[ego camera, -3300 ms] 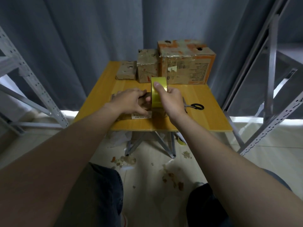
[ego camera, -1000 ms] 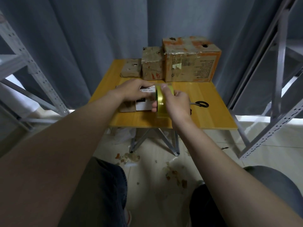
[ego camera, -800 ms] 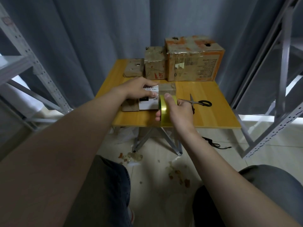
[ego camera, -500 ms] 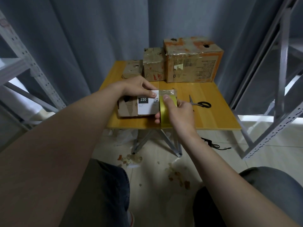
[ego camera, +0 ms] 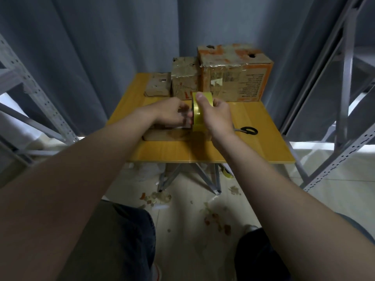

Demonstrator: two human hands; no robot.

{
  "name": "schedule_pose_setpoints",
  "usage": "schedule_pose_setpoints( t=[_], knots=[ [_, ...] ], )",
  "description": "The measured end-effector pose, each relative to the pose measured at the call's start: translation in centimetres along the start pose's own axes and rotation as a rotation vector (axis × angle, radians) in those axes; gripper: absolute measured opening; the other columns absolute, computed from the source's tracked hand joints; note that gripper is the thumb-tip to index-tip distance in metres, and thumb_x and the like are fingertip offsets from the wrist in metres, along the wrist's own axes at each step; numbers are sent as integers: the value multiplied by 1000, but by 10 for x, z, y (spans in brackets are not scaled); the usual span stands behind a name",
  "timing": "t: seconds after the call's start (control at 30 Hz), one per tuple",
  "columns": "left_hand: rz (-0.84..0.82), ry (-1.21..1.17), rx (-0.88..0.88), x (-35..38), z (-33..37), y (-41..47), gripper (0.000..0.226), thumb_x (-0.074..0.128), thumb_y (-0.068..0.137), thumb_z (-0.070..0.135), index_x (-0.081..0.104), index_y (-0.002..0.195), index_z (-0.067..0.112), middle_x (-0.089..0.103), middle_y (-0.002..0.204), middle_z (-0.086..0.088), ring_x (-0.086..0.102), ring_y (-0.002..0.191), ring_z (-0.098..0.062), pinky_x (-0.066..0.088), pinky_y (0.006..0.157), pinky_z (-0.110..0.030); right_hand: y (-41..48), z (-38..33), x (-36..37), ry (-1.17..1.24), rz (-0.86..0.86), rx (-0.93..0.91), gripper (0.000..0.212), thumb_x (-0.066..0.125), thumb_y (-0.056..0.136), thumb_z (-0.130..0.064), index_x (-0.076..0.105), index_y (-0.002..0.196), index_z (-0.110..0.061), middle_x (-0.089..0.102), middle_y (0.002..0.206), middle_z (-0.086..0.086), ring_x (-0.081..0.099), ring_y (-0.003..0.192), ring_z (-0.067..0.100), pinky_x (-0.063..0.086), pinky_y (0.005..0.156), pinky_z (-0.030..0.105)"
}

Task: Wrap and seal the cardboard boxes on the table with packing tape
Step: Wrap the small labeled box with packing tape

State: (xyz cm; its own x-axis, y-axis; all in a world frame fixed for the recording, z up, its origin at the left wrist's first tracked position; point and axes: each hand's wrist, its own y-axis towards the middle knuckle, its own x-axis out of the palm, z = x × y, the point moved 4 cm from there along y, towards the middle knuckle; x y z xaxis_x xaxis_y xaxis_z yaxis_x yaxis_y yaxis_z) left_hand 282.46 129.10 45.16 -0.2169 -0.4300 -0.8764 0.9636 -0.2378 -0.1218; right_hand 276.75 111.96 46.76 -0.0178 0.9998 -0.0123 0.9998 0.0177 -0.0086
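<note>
Since the previous frame, our right hand [ego camera: 218,116] has lifted the tape roll [ego camera: 197,118], gripped upright, over the small box [ego camera: 162,136] lying mid-table [ego camera: 253,147]. Our left hand [ego camera: 170,113] rests on that box; through the blur we cannot tell its grip.

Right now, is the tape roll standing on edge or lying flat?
On edge: the right hand grips the tape roll upright, thumb over its top rim.

The yellow table [ego camera: 253,147] bears a big box [ego camera: 233,78] at its back edge. Left of it, touching, stands a mid box [ego camera: 184,82], then a low box [ego camera: 157,86]. In front of the big box lie a flat box [ego camera: 162,136] and scissors [ego camera: 246,130].
</note>
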Motion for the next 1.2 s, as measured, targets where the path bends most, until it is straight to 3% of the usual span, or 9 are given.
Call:
schedule_pose_setpoints(
  t=[0.13, 0.2, 0.27, 0.43, 0.5, 0.6, 0.77, 1.0, 1.2],
  knots=[
    [-91, 174, 7, 6, 2, -5, 40, 86, 76, 47, 61, 102, 32, 67, 112, 4, 63, 102, -20, 52, 88, -40, 13, -4, 6, -51, 39, 19, 52, 66, 98, -49, 70, 103, 3, 77, 95, 20, 75, 88, 33, 60, 86, 53],
    [10, 175, 28, 8, 3, -5, 37, 90, 73, 48, 63, 92, 32, 70, 98, 6, 64, 93, -18, 49, 73, -34, 12, -1, 6, -61, 64, -12, 48, 66, 97, -52, 65, 82, -7, 75, 75, 4, 72, 71, 16, 59, 71, 44],
    [69, 183, 45, 12, 5, -7, 38, 91, 69, 50, 62, 86, 31, 68, 86, 9, 63, 84, -15, 41, 62, -29, 10, 3, 4, -102, 84, -21, 47, 65, 96, -56, 54, 70, -19, 54, 49, -12, 53, 48, 1, 45, 55, 27],
    [86, 242, 23, 12, 12, -12, 41, 91, 68, 53, 66, 90, 30, 67, 87, 7, 59, 80, -15, 39, 65, -32, 0, -2, 0, -174, 147, 31, 50, 61, 98, -58, 51, 67, -19, 50, 37, -17, 52, 42, 2, 36, 52, 33],
    [83, 240, 0, 12, 12, -13, 31, 90, 71, 43, 63, 83, 32, 65, 85, 7, 56, 75, -12, 36, 60, -31, -7, -2, 0, -147, 126, 54, 51, 60, 98, -58, 64, 76, -12, 67, 51, -10, 66, 54, 12, 50, 57, 36],
    [100, 217, -40, 12, 10, -13, 32, 83, 77, 27, 72, 107, 23, 61, 82, 7, 58, 80, -19, 35, 59, -31, -24, 7, -1, -41, 30, 116, 46, 59, 102, -50, 68, 87, -7, 77, 71, 12, 77, 69, 32, 64, 77, 46],
    [55, 233, -1, 13, 15, -19, 56, 86, 75, 43, 70, 125, 23, 63, 92, 4, 58, 89, -23, 37, 68, -35, -58, 28, -8, 50, -75, 210, 41, 53, 107, -43, 67, 105, -5, 77, 71, 13, 74, 57, 24, 62, 57, 32],
    [41, 228, 21, 22, 17, -38, 63, 87, 76, 42, 67, 133, 22, 69, 113, -4, 62, 104, -30, 51, 86, -44, -89, 38, -9, 98, -115, 260, 36, 53, 104, -37, 68, 105, -4, 78, 76, 16, 77, 66, 30, 61, 64, 34],
    [-7, 330, 16, 28, 24, -54, 89, 83, 77, 57, 49, 154, 26, 61, 140, -3, 56, 121, -29, 50, 99, -48, -119, 50, -11, 130, -116, 246, 26, 51, 107, -33, 65, 100, -13, 77, 74, 18, 75, 62, 30, 61, 59, 32]
  ],
)
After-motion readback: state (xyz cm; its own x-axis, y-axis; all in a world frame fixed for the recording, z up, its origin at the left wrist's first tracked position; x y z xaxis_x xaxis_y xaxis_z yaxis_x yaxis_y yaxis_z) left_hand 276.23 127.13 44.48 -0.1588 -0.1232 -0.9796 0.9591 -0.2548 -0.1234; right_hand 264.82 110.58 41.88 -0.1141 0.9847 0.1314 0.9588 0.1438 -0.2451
